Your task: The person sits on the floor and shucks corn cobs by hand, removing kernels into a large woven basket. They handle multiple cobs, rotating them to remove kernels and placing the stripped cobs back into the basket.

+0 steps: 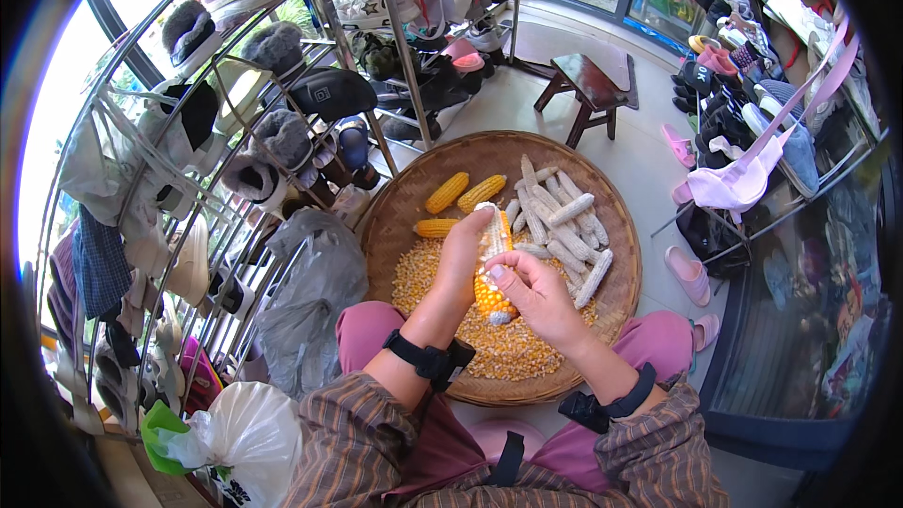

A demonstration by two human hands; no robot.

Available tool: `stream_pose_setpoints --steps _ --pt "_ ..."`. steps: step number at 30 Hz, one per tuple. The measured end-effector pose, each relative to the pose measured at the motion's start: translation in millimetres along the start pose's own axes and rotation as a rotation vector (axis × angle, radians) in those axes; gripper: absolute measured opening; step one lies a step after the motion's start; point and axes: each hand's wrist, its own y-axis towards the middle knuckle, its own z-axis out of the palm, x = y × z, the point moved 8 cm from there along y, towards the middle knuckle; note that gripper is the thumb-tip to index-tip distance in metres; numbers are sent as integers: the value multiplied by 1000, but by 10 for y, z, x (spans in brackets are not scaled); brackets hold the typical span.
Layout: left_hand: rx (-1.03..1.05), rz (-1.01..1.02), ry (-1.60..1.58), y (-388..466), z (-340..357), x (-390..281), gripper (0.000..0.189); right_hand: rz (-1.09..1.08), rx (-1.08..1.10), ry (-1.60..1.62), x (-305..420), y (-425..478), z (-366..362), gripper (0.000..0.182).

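A partly shelled ear of dried corn [496, 254] is held upright over a round woven bamboo tray [386, 215]. My left hand [462, 254] grips its upper left side, the thumb near the top. My right hand [529, 286] has its thumb and bent index finger against the kernels midway down; whether it pinches any is hard to see. Bare cob shows on the upper part, yellow kernels on the lower. Loose corn kernels [508, 356] cover the tray's near side. Several bare cobs [564, 219] are piled at its right, and three full ears [447, 192] lie at the upper left.
A metal shoe rack [423, 95] full of shoes rises at the left, with a grey plastic bag [307, 296] beside the tray. Beyond the tray stands a small wooden stool [585, 88]. Pink slippers [688, 275] and another loaded shoe rack [783, 222] are at the right.
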Motion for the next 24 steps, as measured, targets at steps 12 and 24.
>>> stream_pose_setpoints --steps 12,24 --pt "57 -64 -36 15 27 4 29 73 79 -36 137 -92 97 32" --pt "-54 24 -35 -109 74 -91 22 -101 -59 -385 187 -54 7 42"
